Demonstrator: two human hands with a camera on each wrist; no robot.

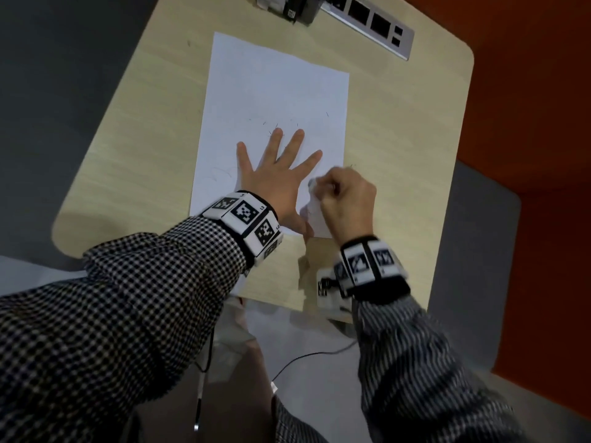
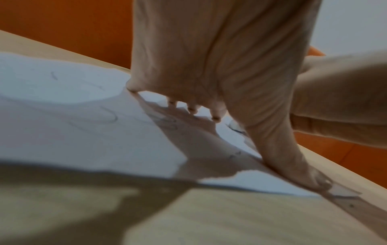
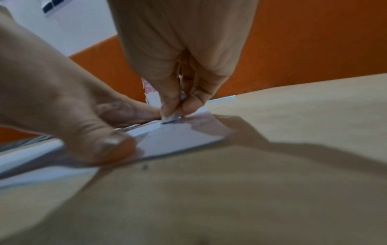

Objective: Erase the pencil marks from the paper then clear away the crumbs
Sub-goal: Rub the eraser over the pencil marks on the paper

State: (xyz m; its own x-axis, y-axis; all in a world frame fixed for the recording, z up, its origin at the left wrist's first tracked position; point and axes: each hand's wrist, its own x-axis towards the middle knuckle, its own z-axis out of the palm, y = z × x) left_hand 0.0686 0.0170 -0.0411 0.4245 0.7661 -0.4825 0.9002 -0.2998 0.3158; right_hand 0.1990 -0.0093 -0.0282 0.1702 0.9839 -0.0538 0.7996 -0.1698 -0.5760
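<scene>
A white sheet of paper (image 1: 275, 100) lies on the light wooden table (image 1: 399, 129). Faint pencil marks (image 2: 108, 118) curve across its near half, and dark eraser crumbs (image 1: 276, 126) are scattered beyond my fingers. My left hand (image 1: 278, 174) lies flat on the near part of the sheet with fingers spread, thumb (image 3: 108, 145) pressing the paper's near edge. My right hand (image 1: 343, 199) pinches a small white eraser (image 3: 170, 118) between thumb and fingers, its tip touching the paper near the near right corner.
A silver power strip (image 1: 371, 24) and a dark object (image 1: 300, 8) sit at the table's far edge. An orange wall (image 1: 527, 91) rises to the right. A cable (image 1: 303, 359) hangs below the table's near edge.
</scene>
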